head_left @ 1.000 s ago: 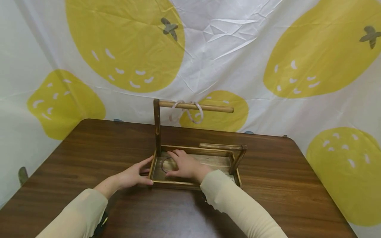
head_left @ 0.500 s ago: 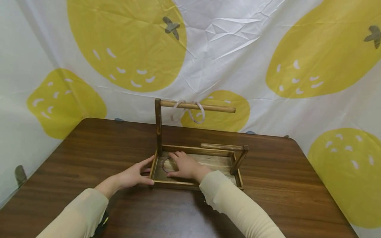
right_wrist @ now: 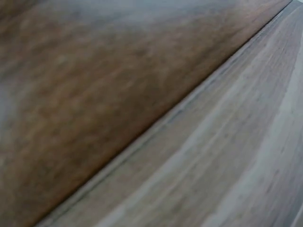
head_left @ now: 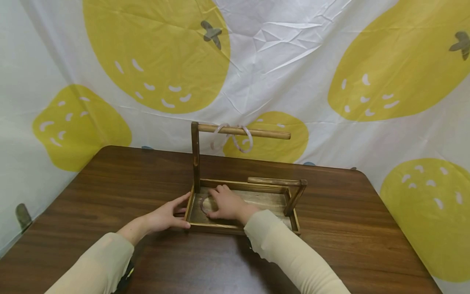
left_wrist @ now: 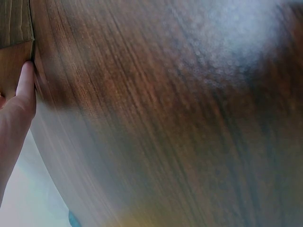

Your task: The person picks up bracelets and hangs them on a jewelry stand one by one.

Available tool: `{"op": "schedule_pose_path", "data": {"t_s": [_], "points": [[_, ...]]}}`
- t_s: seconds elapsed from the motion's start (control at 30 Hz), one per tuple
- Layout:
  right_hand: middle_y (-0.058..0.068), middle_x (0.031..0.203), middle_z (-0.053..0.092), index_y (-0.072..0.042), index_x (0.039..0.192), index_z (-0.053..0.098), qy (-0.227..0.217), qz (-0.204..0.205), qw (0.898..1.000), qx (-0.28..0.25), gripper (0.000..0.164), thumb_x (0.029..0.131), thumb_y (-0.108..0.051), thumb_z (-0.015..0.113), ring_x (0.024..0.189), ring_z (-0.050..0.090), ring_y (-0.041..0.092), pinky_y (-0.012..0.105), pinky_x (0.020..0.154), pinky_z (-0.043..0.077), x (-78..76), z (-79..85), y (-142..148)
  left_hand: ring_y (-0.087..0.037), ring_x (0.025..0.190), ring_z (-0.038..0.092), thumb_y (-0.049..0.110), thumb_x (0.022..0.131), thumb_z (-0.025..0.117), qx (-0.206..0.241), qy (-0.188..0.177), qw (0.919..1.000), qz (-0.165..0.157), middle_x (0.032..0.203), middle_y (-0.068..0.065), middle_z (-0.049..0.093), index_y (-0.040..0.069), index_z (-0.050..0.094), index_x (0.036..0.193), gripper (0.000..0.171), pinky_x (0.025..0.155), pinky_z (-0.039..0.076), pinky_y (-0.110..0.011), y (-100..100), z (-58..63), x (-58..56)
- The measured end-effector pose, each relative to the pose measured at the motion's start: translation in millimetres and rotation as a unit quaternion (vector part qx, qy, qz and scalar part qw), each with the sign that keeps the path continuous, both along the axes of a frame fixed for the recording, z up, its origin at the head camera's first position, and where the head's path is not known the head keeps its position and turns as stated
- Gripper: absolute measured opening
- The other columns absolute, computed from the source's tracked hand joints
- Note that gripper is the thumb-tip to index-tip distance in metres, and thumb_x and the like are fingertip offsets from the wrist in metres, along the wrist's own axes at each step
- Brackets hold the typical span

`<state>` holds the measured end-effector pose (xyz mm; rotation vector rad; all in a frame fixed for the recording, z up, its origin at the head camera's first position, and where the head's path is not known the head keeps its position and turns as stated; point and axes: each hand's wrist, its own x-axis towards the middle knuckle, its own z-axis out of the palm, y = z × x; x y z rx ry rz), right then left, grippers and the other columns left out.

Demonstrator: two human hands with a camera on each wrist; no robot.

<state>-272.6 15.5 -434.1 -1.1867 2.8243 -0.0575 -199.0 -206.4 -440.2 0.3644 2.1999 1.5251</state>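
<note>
A wooden tray stand (head_left: 240, 229) with two bars sits on the table. My left hand (head_left: 165, 214) touches its left end, thumb at the front corner and the other fingers farther back, fairly straight. The left wrist view shows a straight finger (left_wrist: 26, 82) against the tray's side. Inside the tray, my right hand (head_left: 229, 206) spans a thin purplish bangle (head_left: 202, 205), thumb and fingers bent over its rim; its right part is hidden by the hand. Two pale bangles (head_left: 251, 141) hang on the upper bar (head_left: 269, 134). The right hand is out of its own wrist view.
The tall left post (head_left: 195, 159) carries the upper bar. A shorter bar (head_left: 269, 181) juts leftward from the low right post (head_left: 295, 199). Brown table (head_left: 341, 220) surrounds the stand, with a lemon-patterned cloth (head_left: 279, 69) behind it.
The hands and stand keep nearly the same places. The bangle under the right hand shows fainter and has shifted very slightly; the head view has moved a little.
</note>
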Motion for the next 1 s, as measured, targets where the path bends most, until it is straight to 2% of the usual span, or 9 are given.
{"op": "schedule_pose_path", "data": {"t_s": [0.33,0.6,1.0], "points": [[0.01,0.114,0.052,-0.004,0.133,0.049,0.002,0.006,1.0,-0.001,0.072,0.077,-0.045,0.069,0.102,0.047,0.022,0.032,0.089,0.049,0.7,3.7,1,-0.045,0.133,0.034,0.022,0.081,0.073,0.0,0.003,1.0,-0.004,0.149,-0.032,0.019,0.005,0.001,0.151,0.102,0.102,0.042,-0.047,2,0.6,-0.3],[0.008,0.106,0.049,-0.007,0.138,0.045,-0.023,-0.006,0.999,-0.044,0.079,0.072,-0.041,0.071,0.097,0.045,0.019,0.029,0.081,0.049,-3.1,5.3,5,-0.044,0.134,0.033,0.024,0.08,0.074,-0.007,0.001,1.0,-0.002,0.151,-0.03,0.018,0.006,0.002,0.151,0.103,0.102,0.041,-0.048,1,0.6,-2.0],[0.012,0.113,0.051,-0.006,0.131,0.049,-0.04,-0.006,0.994,-0.104,0.073,0.07,-0.038,0.071,0.106,0.049,0.025,0.036,0.087,0.049,-1.6,8.4,10,-0.044,0.133,0.033,0.022,0.079,0.075,0.003,0.005,1.0,-0.002,0.15,-0.031,0.018,0.005,0.002,0.151,0.104,0.1,0.044,-0.045,1,-2.2,-2.2]]}}
